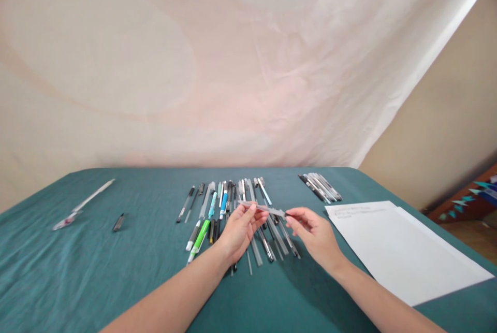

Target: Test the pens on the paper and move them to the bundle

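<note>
Head view: nearest, two bare forearms reach over the table to a clear pen (267, 210) held above the middle of the table. The left hand (238, 232) has its thumb and fingers pinched on the clear barrel; the right hand (313, 234) has its fingertips closed together on the dark end. Below them lie many loose pens (266, 244), partly hidden by the left hand and wrist. A green pen (201, 240) lies just left of that wrist, with a blue pen (224, 203) farther back. Near right, white paper (411, 255) lies flat; well to the left are a small dark cap (118, 222) and a long pale stick (93, 196). At far right is a row of pens (320, 188) side by side. Faint lines of writing cross the paper's far left corner, too blurred to read. Dark green cloth (116, 276), wrinkled at left, covers the table. Behind hangs a pale, creased sheet (233, 74), with a beige wall (438, 95) at right.
</note>
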The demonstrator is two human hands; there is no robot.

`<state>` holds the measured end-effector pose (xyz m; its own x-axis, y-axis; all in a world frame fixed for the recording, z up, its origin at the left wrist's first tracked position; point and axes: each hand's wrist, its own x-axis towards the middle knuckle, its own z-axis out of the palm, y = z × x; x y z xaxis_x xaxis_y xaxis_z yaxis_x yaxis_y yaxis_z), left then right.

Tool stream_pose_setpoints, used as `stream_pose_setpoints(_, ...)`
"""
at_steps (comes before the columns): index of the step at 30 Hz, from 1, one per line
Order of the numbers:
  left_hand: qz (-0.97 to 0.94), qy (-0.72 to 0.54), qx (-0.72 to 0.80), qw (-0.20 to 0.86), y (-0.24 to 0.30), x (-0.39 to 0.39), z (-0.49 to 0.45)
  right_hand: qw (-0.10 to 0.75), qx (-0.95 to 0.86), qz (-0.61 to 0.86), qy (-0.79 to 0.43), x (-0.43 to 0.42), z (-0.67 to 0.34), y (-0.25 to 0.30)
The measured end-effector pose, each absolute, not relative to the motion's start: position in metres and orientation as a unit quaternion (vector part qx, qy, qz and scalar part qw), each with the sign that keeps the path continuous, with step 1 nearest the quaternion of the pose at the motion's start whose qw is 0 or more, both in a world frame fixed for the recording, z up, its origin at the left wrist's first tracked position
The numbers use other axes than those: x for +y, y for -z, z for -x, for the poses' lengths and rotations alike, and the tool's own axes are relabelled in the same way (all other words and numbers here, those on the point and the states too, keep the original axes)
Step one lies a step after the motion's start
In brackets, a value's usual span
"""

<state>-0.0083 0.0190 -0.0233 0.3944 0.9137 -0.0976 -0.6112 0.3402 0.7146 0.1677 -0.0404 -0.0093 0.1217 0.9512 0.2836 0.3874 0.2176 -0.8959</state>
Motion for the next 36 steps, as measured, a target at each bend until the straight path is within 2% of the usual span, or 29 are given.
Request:
stream_pose_setpoints(16, -0.318, -0.488, 0.248, 0.774, 0.023, 0.018, 0.008, 0.466, -0.61, 0.585, -0.263, -0.039, -0.168, 0.014)
stream_pose_setpoints(24, -0.312, -0.491, 0.246, 0.776, 0.021, 0.016, 0.007, 0.44, -0.608, 0.574, -0.327, -0.039, -0.166, 0.01)
stream_pose_setpoints(31, -0.311, -0.491, 0.248, 0.775, 0.023, 0.018, 0.007, 0.428, -0.643, 0.582, -0.255, -0.04, -0.168, 0.007)
stream_pose_setpoints(36, -0.327, -0.484, 0.246, 0.774, 0.022, 0.017, 0.007, 0.411, -0.649, 0.573, -0.284, -0.039, -0.168, 0.008)
